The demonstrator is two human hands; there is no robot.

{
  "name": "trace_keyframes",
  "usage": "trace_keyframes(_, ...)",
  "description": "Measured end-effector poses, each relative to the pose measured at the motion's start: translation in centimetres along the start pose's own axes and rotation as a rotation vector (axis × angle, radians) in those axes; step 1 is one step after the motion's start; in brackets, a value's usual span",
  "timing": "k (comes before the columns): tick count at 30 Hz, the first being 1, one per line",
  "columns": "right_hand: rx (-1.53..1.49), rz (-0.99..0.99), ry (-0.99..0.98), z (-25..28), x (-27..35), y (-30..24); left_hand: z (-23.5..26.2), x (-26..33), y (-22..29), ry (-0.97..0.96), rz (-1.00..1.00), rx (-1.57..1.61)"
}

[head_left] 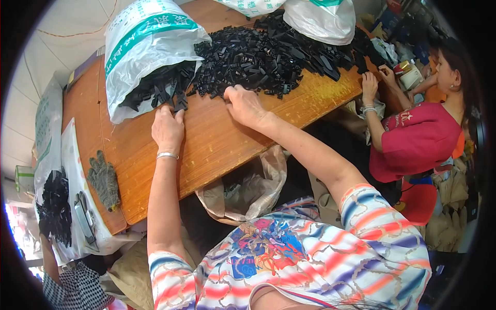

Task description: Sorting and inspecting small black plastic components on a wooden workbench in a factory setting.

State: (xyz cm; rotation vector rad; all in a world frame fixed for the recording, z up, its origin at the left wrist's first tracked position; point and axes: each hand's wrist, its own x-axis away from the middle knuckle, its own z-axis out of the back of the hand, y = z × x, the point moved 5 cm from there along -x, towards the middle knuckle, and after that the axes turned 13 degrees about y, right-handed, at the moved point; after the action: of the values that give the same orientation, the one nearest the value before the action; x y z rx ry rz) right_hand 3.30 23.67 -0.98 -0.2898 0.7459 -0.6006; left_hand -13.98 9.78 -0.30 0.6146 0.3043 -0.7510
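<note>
A wide heap of small black plastic pieces (248, 59) lies on the wooden table (212, 139). More black pieces spill from the mouth of a white woven bag (150, 46) with a green band, lying on its side at the left. My left hand (168, 129) is at the bag's mouth, thumb and fingers closed at a black plastic piece (180, 102). At the heap's near edge, my right hand (245, 106) has its fingers curled in; what they hold, if anything, is hidden.
A grey knitted glove (104, 181) lies at the table's left end. An open sack (245, 191) hangs below the front edge. At the right, a co-worker in a red shirt (416, 139) has both hands by the heap. Another white bag (320, 20) stands behind it.
</note>
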Motion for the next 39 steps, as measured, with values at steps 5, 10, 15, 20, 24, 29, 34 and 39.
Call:
trace_keyframes(5,-0.213,0.074,-0.014,0.9,1.3,-1.7,0.4,1.2,0.0,0.045,-0.096,0.08)
trace_keyframes(10,-0.69,-0.372,-0.218,1.3,2.1,-4.5,1.1,3.3,-1.3,-0.001,0.124,0.687)
trace_keyframes(15,-0.64,-0.22,-0.144,2.0,2.0,-6.3,1.7,7.2,0.7,-0.284,0.7,1.417)
trace_keyframes(20,-0.917,-0.437,-0.203,1.6,1.8,-8.2,2.7,8.6,2.0,-0.376,0.807,1.668)
trace_keyframes(24,-0.928,-0.44,-0.151,1.2,1.8,-8.6,3.0,9.2,2.6,-0.386,0.821,1.663)
trace_keyframes(29,-1.011,-0.413,-0.021,1.7,2.1,-9.7,3.8,9.5,3.1,-0.3,0.698,1.501)
trace_keyframes(34,-1.0,-0.443,-0.025,1.6,2.3,-9.7,4.3,9.5,4.1,-0.262,0.658,1.448)
trace_keyframes(39,-1.009,-0.479,-0.036,1.6,2.5,-9.8,4.6,9.5,4.2,-0.234,0.612,1.444)
